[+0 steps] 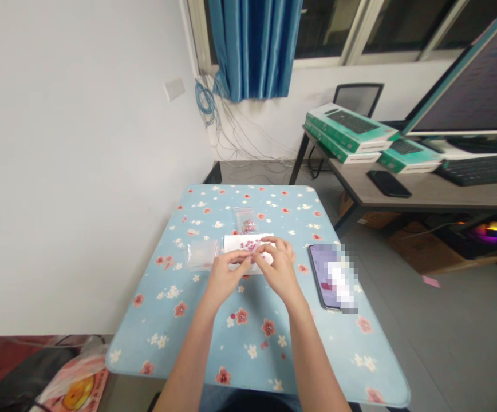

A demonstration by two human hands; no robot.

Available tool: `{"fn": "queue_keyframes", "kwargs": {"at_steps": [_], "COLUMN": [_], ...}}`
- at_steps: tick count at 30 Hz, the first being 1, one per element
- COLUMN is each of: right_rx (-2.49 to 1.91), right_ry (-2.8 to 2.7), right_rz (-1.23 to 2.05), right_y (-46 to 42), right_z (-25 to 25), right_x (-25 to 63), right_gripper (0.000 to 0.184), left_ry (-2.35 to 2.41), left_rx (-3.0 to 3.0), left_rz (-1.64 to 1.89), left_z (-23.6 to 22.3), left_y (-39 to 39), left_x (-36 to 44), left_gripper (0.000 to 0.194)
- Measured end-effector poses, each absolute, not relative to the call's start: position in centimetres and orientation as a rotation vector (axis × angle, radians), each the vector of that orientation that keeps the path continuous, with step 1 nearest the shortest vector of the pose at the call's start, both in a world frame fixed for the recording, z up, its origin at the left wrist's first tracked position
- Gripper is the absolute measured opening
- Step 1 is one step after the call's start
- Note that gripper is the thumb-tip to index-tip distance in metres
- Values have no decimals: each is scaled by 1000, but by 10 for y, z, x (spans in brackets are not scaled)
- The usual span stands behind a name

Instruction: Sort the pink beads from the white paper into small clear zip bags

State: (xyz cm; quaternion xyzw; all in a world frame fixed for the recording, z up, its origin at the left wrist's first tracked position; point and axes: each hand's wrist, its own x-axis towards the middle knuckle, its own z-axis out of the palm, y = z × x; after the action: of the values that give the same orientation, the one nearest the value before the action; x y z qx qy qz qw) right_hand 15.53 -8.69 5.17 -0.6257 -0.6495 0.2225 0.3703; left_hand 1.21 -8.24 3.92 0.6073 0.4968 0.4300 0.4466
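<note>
My left hand [226, 277] and my right hand [281, 269] meet over a white sheet [232, 242], their thumbs and fingers pinched together at almost the same spot. Whatever sits between the fingertips is too small to make out. Small pink-red beads [248, 245] lie scattered on the sheet, just beyond the fingertips. A clear zip bag [245, 220] with more coloured beads in its near end rests behind the sheet. To the left of the sheet lies a second clear plastic bag [202, 254], flat and see-through.
The small table [171, 320] has a blue flowered cover. A phone [328, 277], its screen lit and partly blurred, lies at the right. Beyond stands a desk [369, 194] with keyboard boxes [351, 129], a black phone [389, 183] and a monitor [472, 86]. A white wall [81, 171] borders the left.
</note>
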Motion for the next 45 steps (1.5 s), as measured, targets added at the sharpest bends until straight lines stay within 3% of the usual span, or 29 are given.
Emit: {"fn": "queue_keyframes", "kwargs": {"at_steps": [11, 17, 21, 24, 36, 45], "right_rx": [-1665, -1650, -1551, -1472, -1426, -1481], "right_ry": [-1704, -1672, -1774, -1879, -1971, -1932], "right_rz": [397, 489, 590, 645, 698, 651], "right_y": [-89, -88, -90, -93, -96, -95], "right_z": [50, 55, 61, 66, 71, 68], "right_x": [151, 160, 167, 171, 174, 175], "right_gripper": [14, 15, 17, 18, 18, 17], "left_ry": [1759, 1432, 1172, 1119, 1101, 1190], "left_rx": [1817, 1784, 1904, 1974, 2068, 2007], "left_rz": [1120, 1101, 903, 859, 949, 1000], "left_z": [46, 47, 47, 42, 39, 40], "left_y": [-86, -87, -91, -93, -93, -95], "left_x": [14, 3, -1, 0, 6, 8], "left_gripper": [11, 8, 66, 85, 85, 58]}}
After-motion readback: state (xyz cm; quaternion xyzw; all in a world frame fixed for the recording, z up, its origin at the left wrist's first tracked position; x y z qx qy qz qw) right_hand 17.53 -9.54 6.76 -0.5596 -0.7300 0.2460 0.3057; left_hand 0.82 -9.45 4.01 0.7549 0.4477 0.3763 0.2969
